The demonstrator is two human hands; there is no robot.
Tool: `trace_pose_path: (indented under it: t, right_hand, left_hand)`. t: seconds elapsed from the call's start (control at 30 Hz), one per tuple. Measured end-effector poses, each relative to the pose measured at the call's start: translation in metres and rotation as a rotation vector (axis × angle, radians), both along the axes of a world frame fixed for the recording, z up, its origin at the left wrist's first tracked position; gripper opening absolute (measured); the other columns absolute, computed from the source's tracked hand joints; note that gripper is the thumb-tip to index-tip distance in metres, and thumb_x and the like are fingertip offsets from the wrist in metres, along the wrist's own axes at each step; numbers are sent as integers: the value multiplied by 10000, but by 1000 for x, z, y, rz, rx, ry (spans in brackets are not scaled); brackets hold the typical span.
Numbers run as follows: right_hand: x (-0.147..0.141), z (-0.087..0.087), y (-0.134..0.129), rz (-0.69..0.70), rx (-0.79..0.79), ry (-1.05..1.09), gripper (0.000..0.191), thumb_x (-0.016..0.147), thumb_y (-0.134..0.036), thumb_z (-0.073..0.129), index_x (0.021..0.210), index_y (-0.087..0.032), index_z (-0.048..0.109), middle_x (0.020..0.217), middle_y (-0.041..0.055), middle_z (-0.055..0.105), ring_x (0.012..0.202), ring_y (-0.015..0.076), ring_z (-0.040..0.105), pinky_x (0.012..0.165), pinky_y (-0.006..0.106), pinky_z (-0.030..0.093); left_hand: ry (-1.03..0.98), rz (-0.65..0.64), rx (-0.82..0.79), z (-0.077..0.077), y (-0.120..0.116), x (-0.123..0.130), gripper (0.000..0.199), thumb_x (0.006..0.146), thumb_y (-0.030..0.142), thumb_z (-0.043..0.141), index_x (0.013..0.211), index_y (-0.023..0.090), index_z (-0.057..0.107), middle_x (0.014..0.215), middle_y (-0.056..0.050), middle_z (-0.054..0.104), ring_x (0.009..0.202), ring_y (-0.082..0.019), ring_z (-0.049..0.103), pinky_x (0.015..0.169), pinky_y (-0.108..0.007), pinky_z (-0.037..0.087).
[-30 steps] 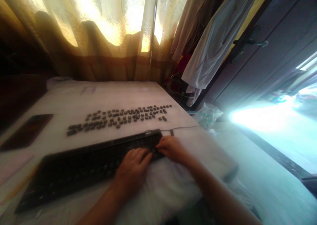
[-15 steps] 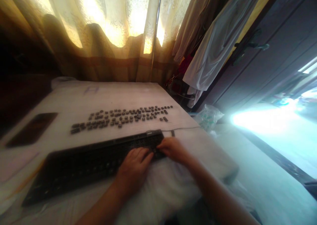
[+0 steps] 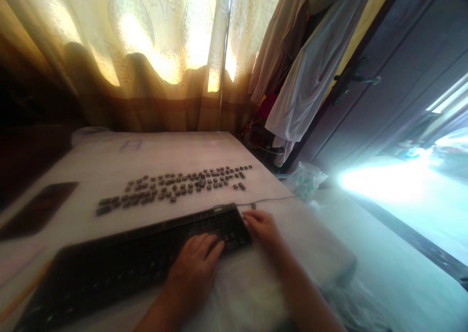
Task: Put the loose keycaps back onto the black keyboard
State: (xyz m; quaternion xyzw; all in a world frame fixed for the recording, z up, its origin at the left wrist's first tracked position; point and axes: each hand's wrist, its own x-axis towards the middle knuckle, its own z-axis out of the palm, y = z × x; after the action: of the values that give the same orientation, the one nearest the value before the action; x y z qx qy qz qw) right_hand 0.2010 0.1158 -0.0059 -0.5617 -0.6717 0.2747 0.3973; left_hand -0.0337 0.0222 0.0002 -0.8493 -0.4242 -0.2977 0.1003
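A black keyboard (image 3: 131, 254) lies slantwise over the near part of the table, its key area dark and blurred. My left hand (image 3: 195, 266) rests on its right half, fingers stretched forward and thumb a little apart. Just off the keyboard's right end is my right hand (image 3: 261, 227), thumb and fingertips pinched together; whatever they hold is too small to make out. Beyond the keyboard, loose dark keycaps (image 3: 183, 178) are laid out in rough rows. A single small dark piece (image 3: 253, 206) lies near my right fingertips.
A dark flat tablet-like object (image 3: 40, 207) lies at the left on the pale-covered table (image 3: 175, 149). The keyboard cable (image 3: 274, 199) runs off the right edge. A plastic bag (image 3: 305, 176) is beside the table, with hanging clothes (image 3: 292, 98) and a door (image 3: 369, 93) behind.
My right hand has moved right, from on the keyboard's right end to just off it. My left hand stays on the keyboard. The view has tilted slightly upward.
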Motion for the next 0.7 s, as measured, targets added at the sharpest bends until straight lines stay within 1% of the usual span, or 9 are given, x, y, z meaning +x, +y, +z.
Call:
trace_pose_path:
  t: [0.1,0.2,0.3,0.37,0.47,0.53,0.6,0.7]
  right_hand:
    - [0,3,4,15,32,-74,274,823,-421,658,878,-195,802,754,83,775,712,250,728,648,363,598]
    - [2,7,13,27,58,-187,216,848,-332,630,887,-202,798,806,84,781,757,253,731,699,372,595]
    - [4,16,30,27,81,-326,210,863,-209,592,928,-191,791,893,95,780,837,239,724,792,364,573]
    - [4,25,45,26,96,-431,228,867,-161,583,973,-188,783,951,105,770,898,233,706,852,359,546]
    - [0,41,69,25,120,-598,249,868,-142,595,1032,-206,770,1060,121,736,1025,252,651,925,378,495]
    - [-3,48,83,37,125,-695,256,863,-144,613,1061,-209,763,1128,129,712,1096,267,613,956,390,469]
    - [-7,51,94,55,123,-773,272,863,-149,624,1093,-210,754,1189,132,691,1147,275,586,982,402,449]
    - [-12,49,101,82,123,-859,311,873,-165,627,1161,-223,730,1312,134,637,1249,284,529,1038,431,406]
  left_hand:
    - [-6,9,24,-4,1,-1,394,872,93,481,1200,208,666,1152,-71,710,1052,-251,648,921,-433,558]
    - [5,11,23,-7,1,-2,399,876,108,484,1220,214,655,1174,-67,707,1068,-247,649,933,-430,557]
    - [-1,12,29,-9,0,-4,401,876,111,487,1224,219,654,1180,-64,706,1079,-242,647,937,-422,558]
    - [-7,15,30,-9,0,-4,404,870,104,486,1216,221,659,1174,-62,707,1077,-240,647,939,-423,558]
    - [-11,22,24,-9,1,-4,406,863,99,485,1205,223,665,1166,-60,709,1066,-243,651,931,-432,564]
    - [-17,23,33,-8,1,-3,403,862,96,480,1193,221,671,1156,-62,713,1054,-242,655,921,-430,569]
    - [-20,19,42,-6,1,-3,401,860,90,477,1186,214,674,1147,-64,714,1047,-239,655,923,-423,568]
    - [-17,15,50,-5,1,-2,399,859,83,477,1179,213,677,1140,-61,718,1039,-234,657,922,-409,568]
